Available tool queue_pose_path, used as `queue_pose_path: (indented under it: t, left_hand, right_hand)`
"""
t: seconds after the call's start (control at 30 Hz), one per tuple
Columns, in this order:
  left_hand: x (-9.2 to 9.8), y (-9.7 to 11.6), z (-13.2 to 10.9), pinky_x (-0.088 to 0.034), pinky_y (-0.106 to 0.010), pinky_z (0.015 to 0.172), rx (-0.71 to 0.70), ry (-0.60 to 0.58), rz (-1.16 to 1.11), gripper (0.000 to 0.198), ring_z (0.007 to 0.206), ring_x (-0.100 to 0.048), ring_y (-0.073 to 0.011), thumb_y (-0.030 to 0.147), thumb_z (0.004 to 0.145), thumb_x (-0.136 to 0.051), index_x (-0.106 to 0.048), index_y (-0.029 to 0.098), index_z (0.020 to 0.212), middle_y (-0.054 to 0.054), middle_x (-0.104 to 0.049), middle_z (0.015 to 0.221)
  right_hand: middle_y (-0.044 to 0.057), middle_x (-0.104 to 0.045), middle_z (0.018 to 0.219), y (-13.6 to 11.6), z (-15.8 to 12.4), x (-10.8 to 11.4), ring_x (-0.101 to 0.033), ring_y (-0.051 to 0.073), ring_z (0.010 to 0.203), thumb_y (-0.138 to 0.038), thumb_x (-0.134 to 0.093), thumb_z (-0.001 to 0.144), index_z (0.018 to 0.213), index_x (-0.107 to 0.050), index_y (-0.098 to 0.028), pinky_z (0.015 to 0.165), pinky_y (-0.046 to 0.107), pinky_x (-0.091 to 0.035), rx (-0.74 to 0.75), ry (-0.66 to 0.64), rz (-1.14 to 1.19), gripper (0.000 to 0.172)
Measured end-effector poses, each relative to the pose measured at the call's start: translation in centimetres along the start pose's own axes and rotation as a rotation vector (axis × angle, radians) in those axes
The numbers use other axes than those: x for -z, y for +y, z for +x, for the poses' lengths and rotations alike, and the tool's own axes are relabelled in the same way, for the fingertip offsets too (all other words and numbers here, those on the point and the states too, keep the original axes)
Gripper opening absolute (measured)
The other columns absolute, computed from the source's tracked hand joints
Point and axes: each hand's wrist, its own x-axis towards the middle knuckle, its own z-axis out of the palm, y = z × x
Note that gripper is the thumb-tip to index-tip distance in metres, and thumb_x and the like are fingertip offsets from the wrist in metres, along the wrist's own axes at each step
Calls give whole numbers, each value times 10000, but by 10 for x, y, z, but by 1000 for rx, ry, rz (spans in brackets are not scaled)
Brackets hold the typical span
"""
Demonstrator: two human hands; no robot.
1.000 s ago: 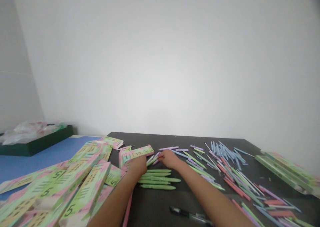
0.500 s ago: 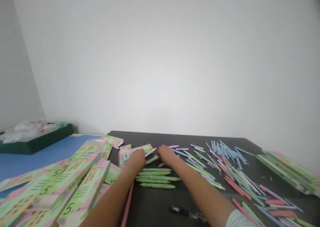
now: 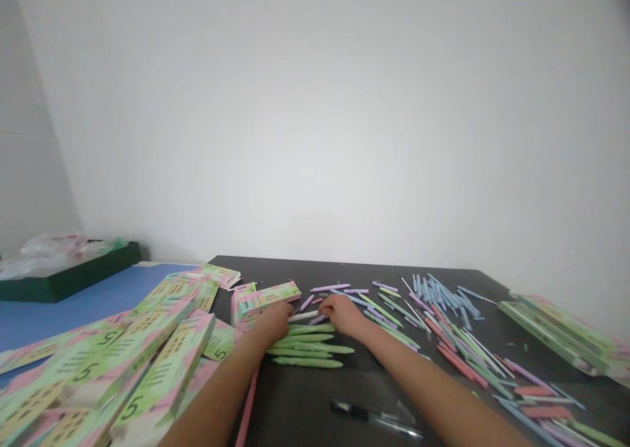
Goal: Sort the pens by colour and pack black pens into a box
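A thin white pen stretches level between my two hands, just beyond a row of green pens on the black table. Closed fingers of my left hand grip its left end. My right hand is pinched at the other end; its fingertips are partly hidden. Right behind the left hand stands a pink and green box marked 5. Scattered purple pens lie past the right hand.
Many similar boxes pile up at the left over a blue surface. Loose coloured pens spread across the right, with a blue heap. A black-capped clear pen lies in front. Flat boxes sit far right.
Both hands have come slightly nearer, down toward the green row. The white pen, tilted before, now lies level between them. The box behind is less covered.
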Motion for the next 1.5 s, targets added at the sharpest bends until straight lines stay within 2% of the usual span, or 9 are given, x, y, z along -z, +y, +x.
queue_pose_path:
  t: [0.17, 0.27, 0.4, 0.57, 0.77, 1.03, 1.17, 1.37, 1.5]
  left_hand:
    - [8, 6, 1, -485, -397, 846, -103, -105, 26, 195, 916, -604, -172, 339, 843, -577, -614, 172, 938, -25, -643, 971]
    - [13, 7, 0, -496, -385, 820, -134, -141, 17, 198, 880, -613, -167, 347, 849, -568, -619, 166, 910, -17, -649, 933]
    - [14, 4, 1, -505, -375, 806, -139, -158, -20, 208, 863, -619, -162, 351, 856, -557, -619, 162, 918, -14, -652, 926]
    - [6, -2, 15, -493, -399, 841, -72, -70, -23, 232, 923, -605, -177, 362, 854, -557, -609, 168, 970, -31, -639, 1008]
    - [-2, 11, 49, -468, -438, 882, 34, 130, 18, 260, 1014, -567, -199, 365, 861, -541, -585, 168, 1025, -57, -600, 1106]
    - [-23, 22, 76, -491, -423, 847, 120, 68, -10, 274, 969, -585, -193, 352, 846, -570, -579, 159, 1039, -57, -606, 1083]
    - [-24, 18, 82, -488, -424, 851, 171, 54, -129, 277, 975, -584, -195, 350, 840, -580, -580, 157, 1038, -58, -607, 1081]
    - [5, 7, 76, -511, -383, 790, 291, 73, -527, 268, 881, -609, -170, 389, 848, -559, -599, 154, 971, -37, -635, 989]
    - [20, 3, 55, -534, -349, 731, 296, 80, -929, 290, 834, -617, -150, 377, 874, -522, -562, 155, 1056, -44, -629, 1004]
  right_hand:
    - [105, -655, 1049, 15, 5, 2, -579, 223, 993, -77, -512, 732, 1040, -670, -188, 805, 279, -391, 12, -35, -98, 364]
    - [109, -658, 1007, 13, 6, 1, -582, 228, 981, -89, -518, 735, 971, -672, -175, 815, 290, -393, 28, -58, -145, 295]
    - [133, -642, 1038, 15, 11, 11, -577, 240, 997, -73, -484, 759, 1040, -623, -162, 826, 317, -394, -23, -27, -179, 326]
    - [165, -631, 1042, 30, 21, 26, -560, 250, 1035, -88, -393, 843, 1000, -634, -139, 845, 338, -381, -201, 77, -162, 292]
    - [91, -702, 880, 61, 30, 22, -646, 193, 837, -176, -572, 792, 930, -705, -195, 662, 229, -404, -428, 75, -18, 193]
    - [64, -708, 865, 100, 29, 20, -648, 182, 824, -277, -646, 755, 942, -709, -213, 612, 215, -391, -545, 82, 63, 208]
    - [48, -695, 887, 88, 37, 10, -640, 179, 843, -260, -622, 762, 978, -699, -257, 645, 222, -401, -477, 45, 35, 229]
    - [110, -586, 1153, 61, 60, -2, -565, 224, 1046, -193, -560, 783, 1065, -664, -261, 804, 294, -418, -345, 9, -46, 308]
    - [117, -651, 1004, 54, 62, -1, -606, 242, 955, -199, -649, 708, 931, -690, -197, 773, 311, -438, -338, -41, -46, 227]
